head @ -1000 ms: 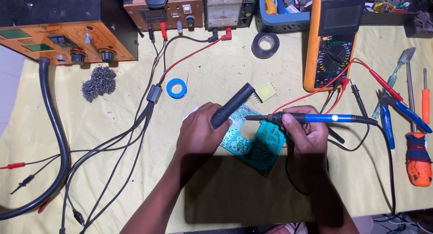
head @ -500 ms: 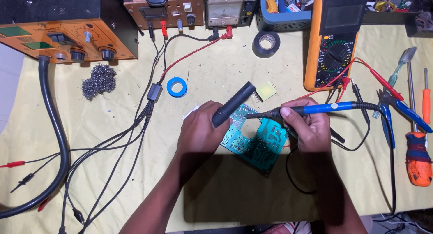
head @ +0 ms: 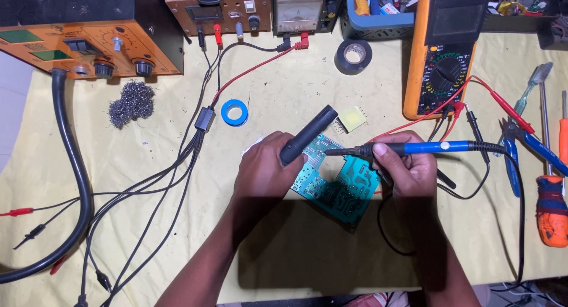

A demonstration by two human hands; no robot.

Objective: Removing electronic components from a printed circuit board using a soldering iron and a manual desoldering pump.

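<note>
At the far left an orange-fronted bench instrument with black knobs (head: 89,43) is cut off by the top and left edges, and the thick black hose (head: 70,182) leaving it runs out of view at the lower left. Below it lies a grey wad of steel wool (head: 131,103). A bundle of thin black and red test leads (head: 171,177) crosses the pale yellow table cover (head: 177,248), its ends lost past the bottom edge. A small blue roll of tape (head: 235,113) lies near the middle, under a brown wooden-cased power supply (head: 219,10) whose top is cropped.

The left hand (head: 266,171) is wrapped around a black cylindrical tool (head: 307,134), fingers closed on its lower end; the tip under the hand is hidden, so what it touches cannot be told. The teal-green printed circuit board (head: 340,188) lies flat on the cover between the two hands, its left corner under the left hand. Just above it sits a small pale yellow square component (head: 352,119).

The right hand (head: 405,168) pinches a blue-handled soldering iron (head: 414,148) between thumb and fingers, its metal tip resting over the board's upper edge; whether it touches the board is hard to make out. Its black cord (head: 509,182) loops off to the right.

Farther back are a black roll of tape (head: 353,56) and an orange-cased multimeter with a round dial (head: 444,58), top cropped. At the right edge, blue-handled pliers (head: 520,153) and an orange-and-blue-handled screwdriver (head: 552,209) are partly cut off.
</note>
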